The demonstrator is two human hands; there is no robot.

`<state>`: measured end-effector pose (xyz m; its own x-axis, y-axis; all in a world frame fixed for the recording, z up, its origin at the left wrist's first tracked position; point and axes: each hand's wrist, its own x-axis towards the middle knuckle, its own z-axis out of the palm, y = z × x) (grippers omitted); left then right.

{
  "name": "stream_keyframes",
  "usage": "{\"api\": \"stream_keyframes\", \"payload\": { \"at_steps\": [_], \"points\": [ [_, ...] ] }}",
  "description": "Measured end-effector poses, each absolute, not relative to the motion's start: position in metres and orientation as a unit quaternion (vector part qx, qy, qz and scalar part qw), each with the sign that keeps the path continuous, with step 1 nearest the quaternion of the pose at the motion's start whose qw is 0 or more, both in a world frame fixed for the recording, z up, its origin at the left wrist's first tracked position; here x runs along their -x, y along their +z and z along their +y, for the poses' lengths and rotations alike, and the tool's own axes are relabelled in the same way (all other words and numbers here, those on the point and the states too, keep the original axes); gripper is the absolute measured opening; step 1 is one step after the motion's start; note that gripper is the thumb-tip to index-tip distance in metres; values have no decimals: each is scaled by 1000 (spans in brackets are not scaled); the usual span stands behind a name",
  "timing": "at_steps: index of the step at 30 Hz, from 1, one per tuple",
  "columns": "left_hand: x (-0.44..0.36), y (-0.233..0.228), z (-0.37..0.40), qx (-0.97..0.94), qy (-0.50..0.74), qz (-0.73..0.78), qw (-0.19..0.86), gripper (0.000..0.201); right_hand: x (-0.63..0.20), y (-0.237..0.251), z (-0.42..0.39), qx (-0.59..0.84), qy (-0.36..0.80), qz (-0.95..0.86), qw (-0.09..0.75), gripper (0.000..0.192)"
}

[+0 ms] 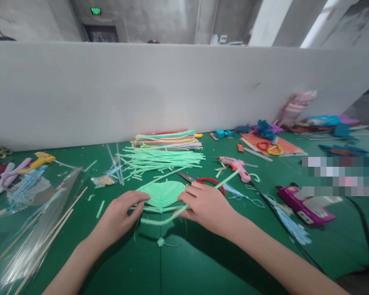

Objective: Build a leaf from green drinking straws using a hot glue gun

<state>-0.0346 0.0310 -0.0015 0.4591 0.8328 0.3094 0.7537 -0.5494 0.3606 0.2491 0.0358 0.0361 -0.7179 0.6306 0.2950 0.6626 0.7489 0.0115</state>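
A light green leaf-shaped piece (162,194), made of green chenille stems laid side by side, is held up in front of me. My left hand (126,208) pinches its left edge between thumb and fingers. My right hand (204,207) grips its right side, fingers closed. A loose green chenille stem (160,223) passes through the right hand, curving below the leaf, with its other end sticking out at the upper right. Under the hands, a thin wire ring (135,235) with a small green flower (160,242) lies on the green table (126,270).
Behind the leaf lie green chenille stems (169,157) and a multicoloured bundle (169,139). Red-handled scissors (210,180) and a pink glue gun (238,166) lie to the right, with a purple device (306,207) farther out. Left are a yellow glue gun (41,161) and wooden sticks (60,223).
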Motion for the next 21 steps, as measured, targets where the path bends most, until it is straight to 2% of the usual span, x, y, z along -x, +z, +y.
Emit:
{"api": "stream_keyframes", "payload": {
  "at_steps": [3, 6, 13, 21],
  "points": [
    [34, 1, 32, -846, 216, 480, 82, 26, -258, 48, 26, 393, -17, -917, 69, 43],
    [42, 2, 36, -836, 197, 506, 82, 23, -270, 58, 22, 409, 18, -911, 53, 31],
    [76, 8, 45, -815, 166, 547, 93, 23, -271, 62, 17, 425, 40, -904, 8, 24],
    [60, 23, 34, -819, 128, 532, 172, 24, -251, 48, 17, 403, -40, -914, 17, 23]
  ]
}}
